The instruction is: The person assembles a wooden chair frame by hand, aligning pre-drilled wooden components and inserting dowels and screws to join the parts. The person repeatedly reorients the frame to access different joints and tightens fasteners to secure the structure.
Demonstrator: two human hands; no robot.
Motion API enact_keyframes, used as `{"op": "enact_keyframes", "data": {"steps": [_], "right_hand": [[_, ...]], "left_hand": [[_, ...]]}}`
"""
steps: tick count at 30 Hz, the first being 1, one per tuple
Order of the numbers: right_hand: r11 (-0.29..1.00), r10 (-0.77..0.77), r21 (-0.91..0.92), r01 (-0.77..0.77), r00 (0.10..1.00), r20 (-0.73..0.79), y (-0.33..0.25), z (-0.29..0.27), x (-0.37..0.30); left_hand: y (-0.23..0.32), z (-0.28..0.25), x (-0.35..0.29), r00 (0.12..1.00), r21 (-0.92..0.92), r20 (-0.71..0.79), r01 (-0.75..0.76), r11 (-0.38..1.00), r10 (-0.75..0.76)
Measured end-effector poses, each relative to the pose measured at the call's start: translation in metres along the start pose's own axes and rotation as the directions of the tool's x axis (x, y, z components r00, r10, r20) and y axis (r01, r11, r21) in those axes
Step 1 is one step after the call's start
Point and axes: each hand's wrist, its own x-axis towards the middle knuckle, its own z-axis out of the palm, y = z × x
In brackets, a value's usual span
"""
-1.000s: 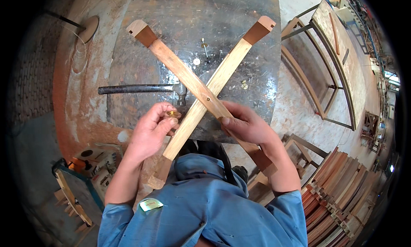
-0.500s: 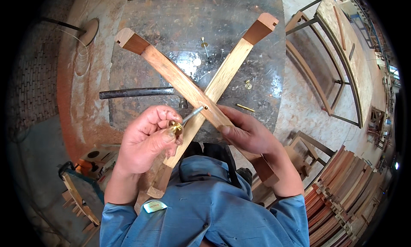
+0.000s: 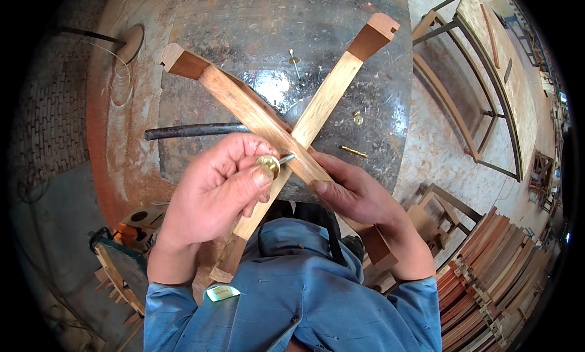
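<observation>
Two curved wooden bars cross in an X-shaped frame [image 3: 234,105] over the bench. My left hand [image 3: 210,196] pinches a bolt [image 3: 268,163] by its round brass head, between thumb and fingers. The bolt's steel shank runs into the side of the upper bar near the crossing, so its hole and tip are hidden. My right hand [image 3: 353,190] wraps round that same bar just below the crossing, thumb on the near face and most fingers behind it. A black-handled hammer [image 3: 195,131] lies to the left, its head hidden behind my left hand.
On the dark metal benchtop [image 3: 244,23] lie another brass-headed bolt [image 3: 294,61], a small round brass piece [image 3: 358,118] and a thin brass rod [image 3: 353,151]. A metal-framed table [image 3: 499,90] stands right. Stacked wooden strips [image 3: 493,273] are at the lower right.
My left hand has moved right and slightly up, bringing the brass head closer to the bar. Less of the shank shows, and the hole is now covered. My right hand keeps its hold.
</observation>
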Motion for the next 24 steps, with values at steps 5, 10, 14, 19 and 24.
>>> {"op": "enact_keyframes", "data": {"steps": [5, 10, 14, 19, 24], "right_hand": [[0.999, 0.022, -0.048, -0.023, 0.999, -0.030, 0.000, 0.001, -0.001], [0.996, 0.006, -0.092, -0.011, 0.999, -0.054, 0.005, 0.002, -0.001], [0.986, 0.073, -0.147, -0.082, 0.995, -0.063, -0.002, 0.001, -0.002], [0.986, 0.037, -0.157, -0.050, 0.996, -0.081, 0.004, 0.002, 0.000], [0.984, 0.035, -0.170, -0.048, 0.996, -0.081, -0.001, 0.003, -0.001]], "left_hand": [[0.008, 0.011, 0.012, 1.000, 0.195, -0.014, -0.010, 0.981, 0.013], [0.009, 0.016, 0.018, 0.996, 0.441, 0.061, -0.092, 0.893, 0.072], [0.016, 0.015, 0.016, 0.998, 0.481, 0.055, -0.027, 0.877, 0.001], [0.012, 0.015, 0.018, 0.988, 0.594, 0.144, -0.133, 0.793, 0.058], [0.007, 0.013, 0.019, 0.990, 0.490, 0.137, -0.056, 0.870, -0.014]]}}
